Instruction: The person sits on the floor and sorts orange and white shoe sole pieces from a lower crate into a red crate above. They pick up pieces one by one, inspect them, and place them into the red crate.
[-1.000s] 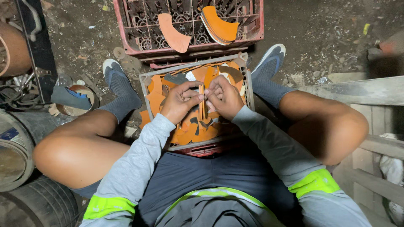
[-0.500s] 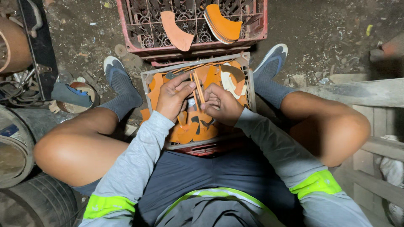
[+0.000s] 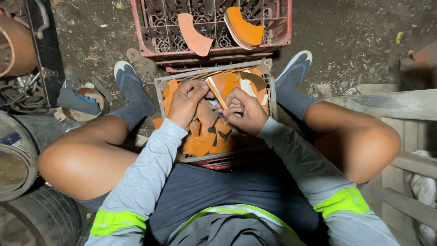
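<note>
1. Nearest the camera sat the person's lap: dark blue shorts (image 3: 218, 196) and grey long sleeves with fluorescent yellow-green bands (image 3: 341, 202), knees spread toward 9 and 3 o'clock.
2. Just beyond, at 12 o'clock from the lap, the left hand (image 3: 184, 102) and the right hand (image 3: 243, 111) met over a grey plastic crate (image 3: 271, 98) filled with curved orange leather offcuts (image 3: 205, 141).
3. Both hands were closed on a thin, pale tan strip of leather (image 3: 216, 94): the left hand's fingertips pinched its upper end, the right hand's curled fingers gripped its lower end. The strip slanted from 11 toward 5 o'clock, just above the offcuts in the crate.
4. Grey socked feet in grey-and-white shoes (image 3: 298, 66) flanked the crate at 10 and 2 o'clock.
5. Farther out at 12 o'clock stood a red plastic lattice crate (image 3: 287, 27) holding a flat orange curved leather piece (image 3: 193, 36) and a stack of curved orange pieces with pale edges (image 3: 243, 27).
6. At 9 o'clock lay a black rubber tyre (image 3: 45, 218) and rusty metal drums (image 3: 16, 159); at 3 o'clock, weathered grey wooden planks (image 3: 391, 102).
</note>
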